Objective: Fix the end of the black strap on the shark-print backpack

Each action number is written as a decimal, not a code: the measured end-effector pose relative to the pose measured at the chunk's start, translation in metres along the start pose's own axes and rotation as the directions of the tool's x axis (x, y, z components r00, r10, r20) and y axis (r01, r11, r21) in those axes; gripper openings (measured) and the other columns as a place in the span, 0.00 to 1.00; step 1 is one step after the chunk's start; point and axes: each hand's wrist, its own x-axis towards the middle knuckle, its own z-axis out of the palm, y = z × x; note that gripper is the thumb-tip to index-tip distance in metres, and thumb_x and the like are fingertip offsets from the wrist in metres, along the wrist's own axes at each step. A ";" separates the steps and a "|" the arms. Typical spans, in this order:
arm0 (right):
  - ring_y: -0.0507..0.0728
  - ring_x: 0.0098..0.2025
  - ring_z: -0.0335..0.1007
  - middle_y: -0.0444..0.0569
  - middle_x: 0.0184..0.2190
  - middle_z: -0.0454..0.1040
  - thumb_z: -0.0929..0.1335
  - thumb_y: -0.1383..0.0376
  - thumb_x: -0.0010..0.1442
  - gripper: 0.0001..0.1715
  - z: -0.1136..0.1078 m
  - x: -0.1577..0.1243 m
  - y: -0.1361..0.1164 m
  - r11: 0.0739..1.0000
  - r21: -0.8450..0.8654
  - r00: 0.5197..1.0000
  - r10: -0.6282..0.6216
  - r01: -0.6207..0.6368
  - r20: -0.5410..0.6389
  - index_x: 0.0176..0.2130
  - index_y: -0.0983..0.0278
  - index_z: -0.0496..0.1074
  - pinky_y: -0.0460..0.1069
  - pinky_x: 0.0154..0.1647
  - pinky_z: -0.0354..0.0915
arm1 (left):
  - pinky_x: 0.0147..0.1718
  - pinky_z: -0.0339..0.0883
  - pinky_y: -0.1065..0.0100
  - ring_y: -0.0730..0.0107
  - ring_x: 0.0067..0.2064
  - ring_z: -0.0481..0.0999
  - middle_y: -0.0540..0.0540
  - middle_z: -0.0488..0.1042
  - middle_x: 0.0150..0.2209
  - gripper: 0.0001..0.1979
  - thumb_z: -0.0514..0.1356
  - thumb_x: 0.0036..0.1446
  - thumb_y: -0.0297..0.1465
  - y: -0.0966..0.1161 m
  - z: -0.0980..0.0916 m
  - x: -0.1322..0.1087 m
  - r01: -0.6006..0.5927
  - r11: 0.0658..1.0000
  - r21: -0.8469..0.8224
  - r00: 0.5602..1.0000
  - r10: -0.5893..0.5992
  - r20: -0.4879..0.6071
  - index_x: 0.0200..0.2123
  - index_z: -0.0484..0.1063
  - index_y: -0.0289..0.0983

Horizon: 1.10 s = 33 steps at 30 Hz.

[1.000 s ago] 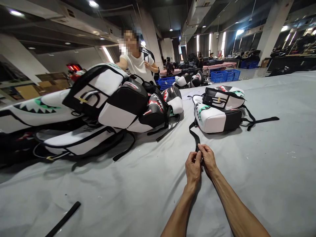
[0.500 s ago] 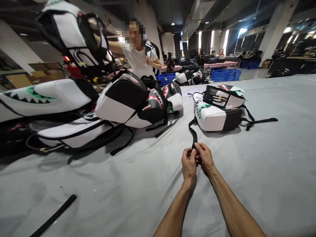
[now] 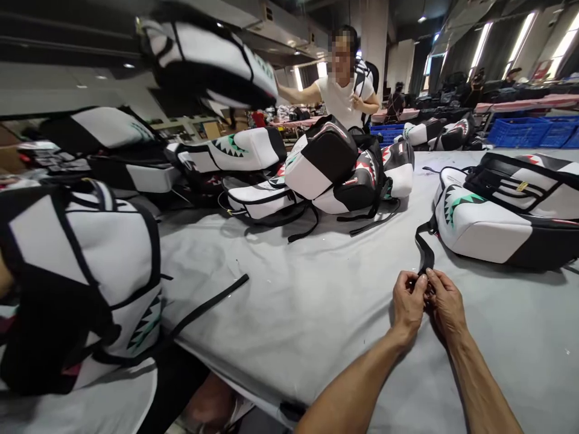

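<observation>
A black webbing strap (image 3: 424,247) runs from a white and black backpack (image 3: 484,238) down to both my hands. The fingers of my left hand (image 3: 408,301) are closed on the strap's end. My right hand (image 3: 447,301) pinches that same end, its thumb close to the left thumb; the fingertips partly hide what lies between them. The backpack rests on its side on the grey-covered table, with a green and black shark-teeth print on its face. A second backpack (image 3: 520,181) lies on top of it.
Piled backpacks (image 3: 325,160) lie along the table's far side. Another backpack (image 3: 108,259) stands at the near left, its loose strap (image 3: 210,301) across the table. Beyond the table, a person in a white shirt (image 3: 339,99) holds up a backpack (image 3: 208,60). Blue crates (image 3: 520,131) stand behind.
My view has swung left, bringing the near-left backpack into sight. The other person's raised backpack has turned more level. Both my hands keep their pinch on the strap.
</observation>
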 end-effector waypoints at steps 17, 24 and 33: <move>0.48 0.23 0.59 0.39 0.23 0.67 0.88 0.37 0.42 0.41 0.003 0.000 -0.001 1.000 0.003 1.000 0.021 -0.021 0.012 0.41 0.63 0.84 0.43 0.19 0.59 | 0.29 0.69 0.70 0.70 0.29 0.75 0.48 0.79 0.30 0.26 0.68 0.64 0.59 -0.002 -0.001 0.006 0.000 0.994 0.107 1.000 -0.001 0.010 0.36 0.76 0.40; 0.49 0.22 0.59 0.40 0.24 0.67 0.87 0.36 0.43 0.40 0.002 0.002 -0.001 1.000 -0.014 1.000 0.008 -0.007 0.019 0.40 0.63 0.85 0.44 0.18 0.58 | 0.27 0.69 0.71 0.71 0.27 0.73 0.50 0.75 0.28 0.28 0.68 0.64 0.60 0.002 0.000 0.004 0.002 0.993 0.117 1.000 -0.004 0.011 0.34 0.74 0.40; 0.49 0.22 0.58 0.39 0.22 0.65 0.85 0.36 0.48 0.37 0.001 0.003 -0.003 1.000 -0.022 0.999 -0.016 0.016 0.030 0.38 0.62 0.83 0.44 0.19 0.57 | 0.25 0.67 0.71 0.72 0.27 0.73 0.50 0.77 0.29 0.28 0.69 0.63 0.60 0.005 0.002 0.003 -0.008 0.993 0.121 0.999 0.004 0.031 0.35 0.75 0.40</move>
